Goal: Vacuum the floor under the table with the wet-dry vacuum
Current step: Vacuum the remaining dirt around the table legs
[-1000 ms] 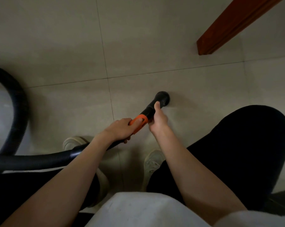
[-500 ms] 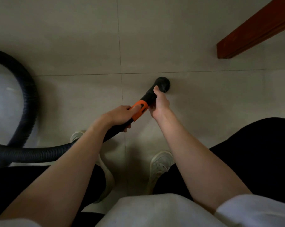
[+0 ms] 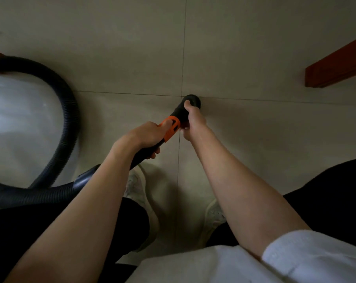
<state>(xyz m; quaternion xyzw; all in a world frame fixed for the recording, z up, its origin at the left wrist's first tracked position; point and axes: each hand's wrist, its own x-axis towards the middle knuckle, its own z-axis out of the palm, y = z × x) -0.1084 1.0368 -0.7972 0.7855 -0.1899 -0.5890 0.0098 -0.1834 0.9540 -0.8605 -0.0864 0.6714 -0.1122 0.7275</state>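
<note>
Two hands grip the wand (image 3: 174, 119): left hand (image 3: 144, 135) behind, right hand (image 3: 193, 121) nearer the nozzle (image 3: 194, 99); axis runs forward-right toward the bench leg (image 3: 336, 66).

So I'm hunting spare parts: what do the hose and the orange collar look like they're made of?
Hose: seemingly flexible black plastic, ribbed and bent into a loop. Orange collar: probably moulded hard plastic, matte, with slots; the dim light leaves this uncertain.

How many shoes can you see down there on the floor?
2. One pale shoe lies below the left forearm, beside the black hose. The other shoe peeks out left of the right forearm. Both are partly hidden.
</note>
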